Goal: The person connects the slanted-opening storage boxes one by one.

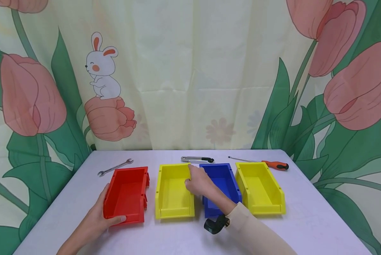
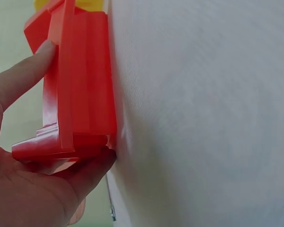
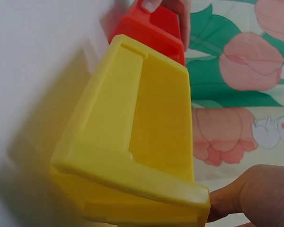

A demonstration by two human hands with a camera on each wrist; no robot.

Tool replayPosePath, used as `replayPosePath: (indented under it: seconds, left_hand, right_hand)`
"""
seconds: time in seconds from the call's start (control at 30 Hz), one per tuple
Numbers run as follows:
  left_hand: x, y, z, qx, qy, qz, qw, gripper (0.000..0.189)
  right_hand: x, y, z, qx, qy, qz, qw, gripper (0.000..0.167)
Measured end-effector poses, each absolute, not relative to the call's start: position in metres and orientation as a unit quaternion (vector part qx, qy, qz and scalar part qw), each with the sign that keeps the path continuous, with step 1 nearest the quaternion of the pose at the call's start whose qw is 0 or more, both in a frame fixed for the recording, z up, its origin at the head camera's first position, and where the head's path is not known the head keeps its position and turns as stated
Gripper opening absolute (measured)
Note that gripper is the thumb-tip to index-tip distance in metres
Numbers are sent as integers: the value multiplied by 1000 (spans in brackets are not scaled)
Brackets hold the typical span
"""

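Observation:
My left hand (image 1: pixel 96 216) grips the red bin (image 1: pixel 126 194) at its near left corner. In the left wrist view, its thumb (image 2: pixel 35 66) lies over the front lip while the fingers reach under the side. My right hand (image 1: pixel 200 180) holds the right wall of the left yellow bin (image 1: pixel 175 209) near its far corner, thumb toward the inside. That bin fills the middle of the right wrist view, where only part of the hand (image 3: pixel 270 194) shows. Both bins look bare inside. The right forearm passes over the blue bin (image 1: pixel 222 182) and hides part of it.
A second yellow bin (image 1: pixel 262 191) stands right of the blue one. Behind the row lie an open-end wrench (image 1: pixel 115 167), a utility knife (image 1: pixel 196 159) and a screwdriver (image 1: pixel 274 165) with an orange and black handle. A printed curtain (image 1: pixel 193 106) hangs behind the white table (image 1: pixel 177 241).

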State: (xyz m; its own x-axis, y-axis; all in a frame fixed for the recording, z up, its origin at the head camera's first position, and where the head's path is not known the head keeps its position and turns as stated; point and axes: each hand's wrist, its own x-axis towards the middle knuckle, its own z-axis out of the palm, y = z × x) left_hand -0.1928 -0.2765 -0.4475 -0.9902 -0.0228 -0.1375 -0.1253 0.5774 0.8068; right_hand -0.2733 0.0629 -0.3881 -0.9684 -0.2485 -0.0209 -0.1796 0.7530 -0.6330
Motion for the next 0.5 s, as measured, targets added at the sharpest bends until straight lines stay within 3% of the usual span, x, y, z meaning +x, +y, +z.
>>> replayPosePath:
  seconds: [0.5]
  left_hand:
    - [-196,-265,-447,-27,884,463,52,150]
  right_hand:
    - [-277,67,-369,-121,933,-338,33,60]
